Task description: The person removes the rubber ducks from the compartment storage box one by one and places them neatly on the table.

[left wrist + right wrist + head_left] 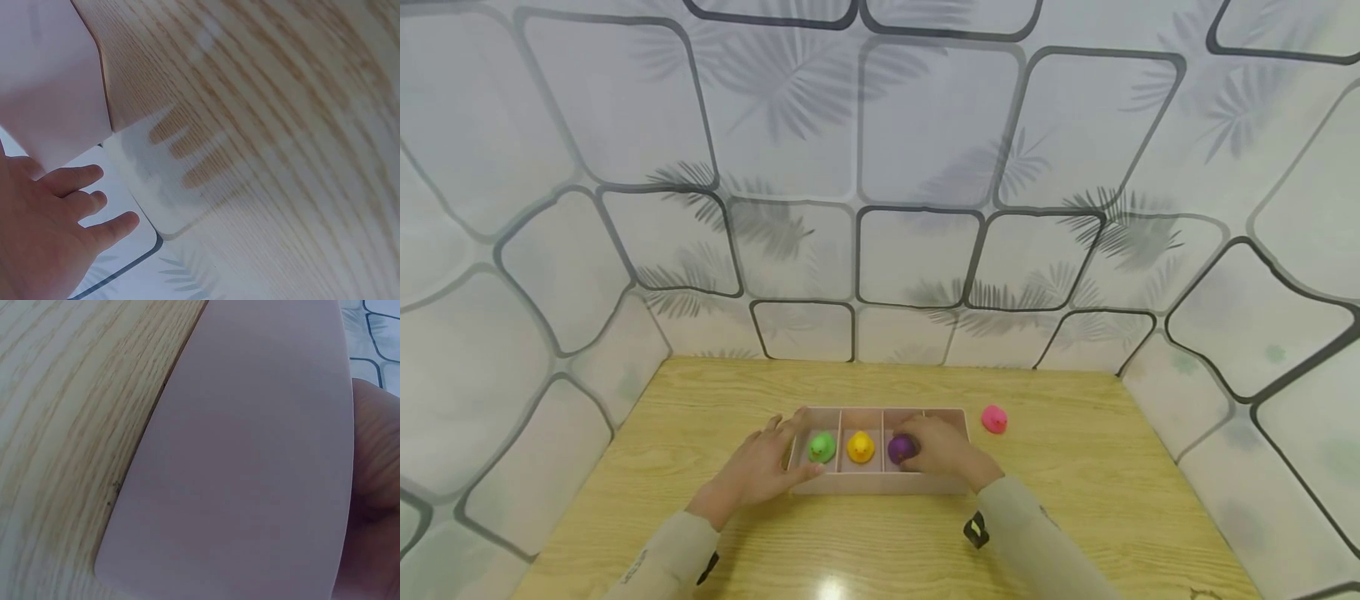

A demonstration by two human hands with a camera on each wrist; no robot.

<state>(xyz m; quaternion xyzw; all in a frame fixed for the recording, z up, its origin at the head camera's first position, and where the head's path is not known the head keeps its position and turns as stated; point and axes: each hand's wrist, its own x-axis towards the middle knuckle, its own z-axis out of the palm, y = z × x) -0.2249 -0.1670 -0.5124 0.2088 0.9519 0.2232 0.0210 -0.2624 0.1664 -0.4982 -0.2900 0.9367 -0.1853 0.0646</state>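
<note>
A pink box [880, 483] with a row of compartments lies on the table. A green toy duck [822, 448] sits in its leftmost compartment and a yellow toy duck [861, 447] in the one beside it. With my right hand [942, 450] I hold a purple toy duck [902, 449] low in the third compartment; that hand covers much of the right end. My left hand [762, 462] spans the box's left end, index finger at the back corner and thumb along the front rim. In the left wrist view its other fingers [109, 231] stretch out loosely past the box.
A pink toy duck [995, 419] lies on the wooden table [880, 550], just right of the box. Patterned wall panels [917, 250] enclose the table at the back and on both sides.
</note>
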